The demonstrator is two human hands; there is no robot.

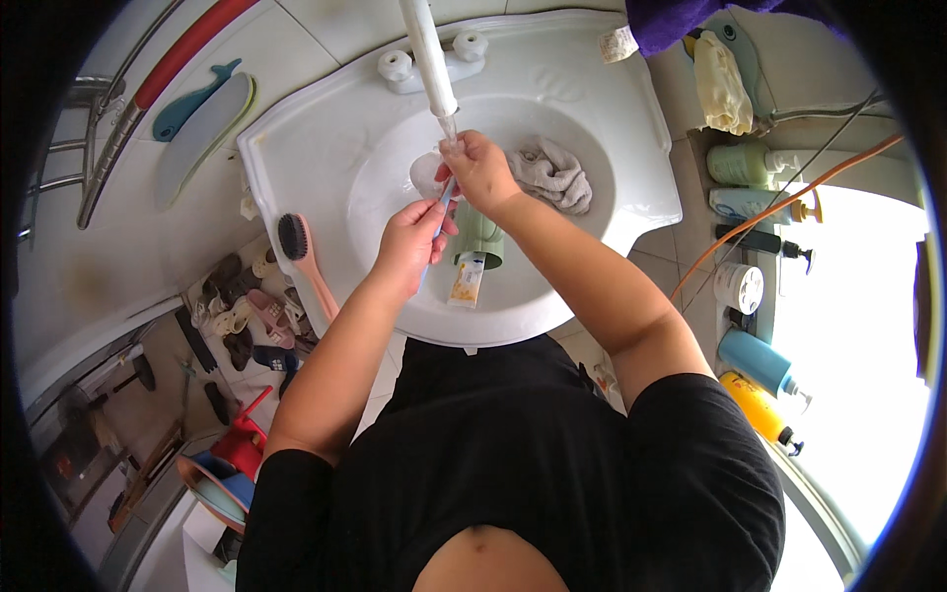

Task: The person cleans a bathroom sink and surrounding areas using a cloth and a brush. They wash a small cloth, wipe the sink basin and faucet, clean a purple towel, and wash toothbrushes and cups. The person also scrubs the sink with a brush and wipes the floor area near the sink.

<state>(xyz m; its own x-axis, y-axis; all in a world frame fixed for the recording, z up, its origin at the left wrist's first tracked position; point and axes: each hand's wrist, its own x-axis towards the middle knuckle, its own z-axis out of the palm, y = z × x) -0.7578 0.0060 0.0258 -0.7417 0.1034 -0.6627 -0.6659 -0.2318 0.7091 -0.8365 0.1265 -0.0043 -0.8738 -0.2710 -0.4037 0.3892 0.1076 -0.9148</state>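
Note:
Over the white sink basin (326, 148), my left hand (412, 240) holds the blue handle of a toothbrush (442, 202). My right hand (478, 170) pinches its upper end right under the white tap spout (429, 54). A green cup (480, 237) lies in the basin below my hands, with a toothpaste tube (468, 280) next to it. A crumpled grey cloth (554, 173) sits to the right in the basin. A small white object (424, 173) lies behind my hands.
A pink brush with dark bristles (301, 255) rests on the sink's left rim. Several bottles (755, 360) stand on a shelf at the right, by an orange cable (769, 202). Shoes (242, 316) and a red stool (247, 434) are on the floor at left.

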